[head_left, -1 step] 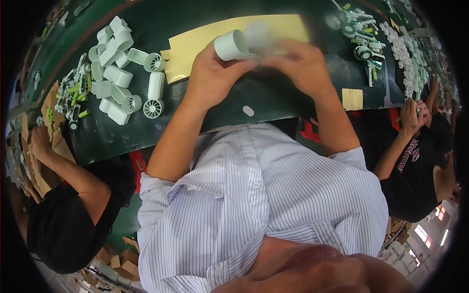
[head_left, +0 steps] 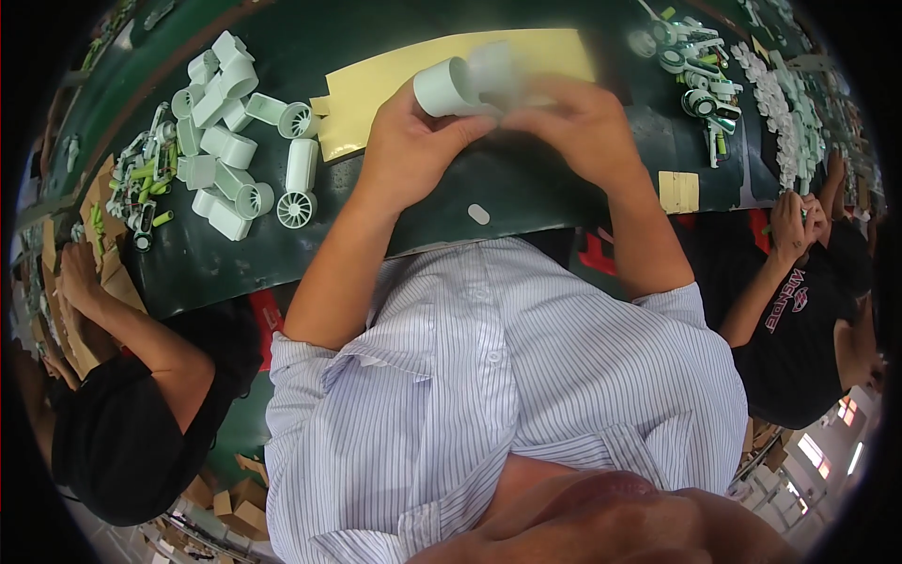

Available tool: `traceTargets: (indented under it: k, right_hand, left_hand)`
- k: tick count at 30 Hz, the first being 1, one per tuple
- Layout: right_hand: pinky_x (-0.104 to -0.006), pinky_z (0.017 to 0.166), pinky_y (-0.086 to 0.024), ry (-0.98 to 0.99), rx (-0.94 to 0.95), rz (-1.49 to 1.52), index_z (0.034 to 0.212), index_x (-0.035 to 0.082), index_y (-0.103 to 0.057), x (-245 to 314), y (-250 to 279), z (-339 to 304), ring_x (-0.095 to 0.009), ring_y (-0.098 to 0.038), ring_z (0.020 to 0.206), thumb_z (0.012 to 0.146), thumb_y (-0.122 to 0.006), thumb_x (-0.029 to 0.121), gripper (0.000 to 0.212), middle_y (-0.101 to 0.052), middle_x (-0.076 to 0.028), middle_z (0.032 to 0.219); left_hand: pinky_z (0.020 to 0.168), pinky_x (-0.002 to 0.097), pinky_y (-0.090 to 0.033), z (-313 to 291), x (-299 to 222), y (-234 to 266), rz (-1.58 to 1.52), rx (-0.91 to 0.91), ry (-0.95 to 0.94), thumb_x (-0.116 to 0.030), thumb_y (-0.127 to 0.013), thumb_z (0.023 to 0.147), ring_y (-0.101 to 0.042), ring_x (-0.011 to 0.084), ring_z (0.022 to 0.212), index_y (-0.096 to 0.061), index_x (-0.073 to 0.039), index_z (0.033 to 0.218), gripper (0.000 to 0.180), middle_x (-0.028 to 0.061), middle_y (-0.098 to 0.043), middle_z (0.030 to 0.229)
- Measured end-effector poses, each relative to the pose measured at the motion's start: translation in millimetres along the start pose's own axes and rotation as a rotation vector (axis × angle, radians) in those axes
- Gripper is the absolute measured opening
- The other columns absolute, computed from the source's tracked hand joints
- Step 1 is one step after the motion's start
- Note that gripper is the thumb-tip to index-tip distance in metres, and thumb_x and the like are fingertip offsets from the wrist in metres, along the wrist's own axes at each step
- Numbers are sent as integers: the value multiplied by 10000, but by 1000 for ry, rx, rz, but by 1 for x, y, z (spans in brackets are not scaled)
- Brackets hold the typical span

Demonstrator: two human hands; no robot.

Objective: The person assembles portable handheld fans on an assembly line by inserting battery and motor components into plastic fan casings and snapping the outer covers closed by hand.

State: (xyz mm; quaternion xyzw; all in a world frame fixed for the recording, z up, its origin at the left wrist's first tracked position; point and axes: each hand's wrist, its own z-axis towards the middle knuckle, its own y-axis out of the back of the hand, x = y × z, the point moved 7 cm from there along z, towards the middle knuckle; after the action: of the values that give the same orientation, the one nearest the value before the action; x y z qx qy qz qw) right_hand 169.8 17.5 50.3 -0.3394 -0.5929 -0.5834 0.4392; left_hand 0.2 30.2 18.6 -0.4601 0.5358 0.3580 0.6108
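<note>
Striped shirt (head_left: pixel 489 395) is being seen nearest, both forearms being extended from it over the dark green counter (head_left: pixel 282 254). A small white oval piece (head_left: pixel 478 213) is lying on the counter just past the counter's near edge, between the forearms. Left hand (head_left: pixel 409 150) is being closed around a pale green plastic cylinder (head_left: pixel 446 87), open end tilted up-left. Right hand (head_left: pixel 578 127) is being curled at the cylinder's right end, on a blurred pale part (head_left: pixel 498 70); what exactly is pinched cannot be told. Both hands are being held above a yellow sheet (head_left: pixel 376 80). Left of the cylinder, a pile of similar cylinders (head_left: pixel 230 141) is lying on the counter. Far right of it, mixed green-white parts (head_left: pixel 700 70) are being kept.
</note>
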Motion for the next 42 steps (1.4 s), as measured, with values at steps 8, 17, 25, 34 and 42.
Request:
traceTargets:
  k: [8,17,25,34,42]
  right_hand:
    - [-330,671,-511,128,169,-365,1022,35,-692,22,-2,1,-221,-660,753,755,-750,226,333,-674,-116,807]
    - [-376,671,-495,326,193,-538,949,34,-656,22,-10,-1,-314,-618,748,792,-717,228,257,-645,-139,844]
    - [-319,725,-529,468,-14,-558,1083,34,-658,28,-16,1,-257,-661,806,771,-739,214,369,-685,-117,930]
    - [-258,760,-529,-130,179,307,1238,-8,-571,-2,-7,14,-150,-650,876,783,-751,98,502,-663,-98,1036]
    - [-291,909,-493,37,278,451,1286,-11,-531,16,-5,0,-170,-612,1042,819,-695,19,496,-633,-117,1137]
  left_hand:
    - [826,282,-526,0,6,-4,88,82,44,22,-698,799,-637,157,938,-504,20,1210,455,83,-637,1050]
    - [814,304,-549,1,11,-9,56,55,32,44,-697,794,-614,194,990,-401,-14,1290,580,120,-553,1186]
    - [754,319,-570,8,9,2,-76,-176,19,-167,-701,853,-634,188,917,-437,1,1150,431,120,-631,989]
    - [824,317,-546,9,-4,-4,-591,80,-86,-73,-671,849,-626,214,1007,-472,-12,1171,384,200,-571,1244]
    - [825,284,-506,-3,-28,8,-39,101,-247,-9,-838,664,-600,169,970,-477,-10,1289,722,101,-594,1162]
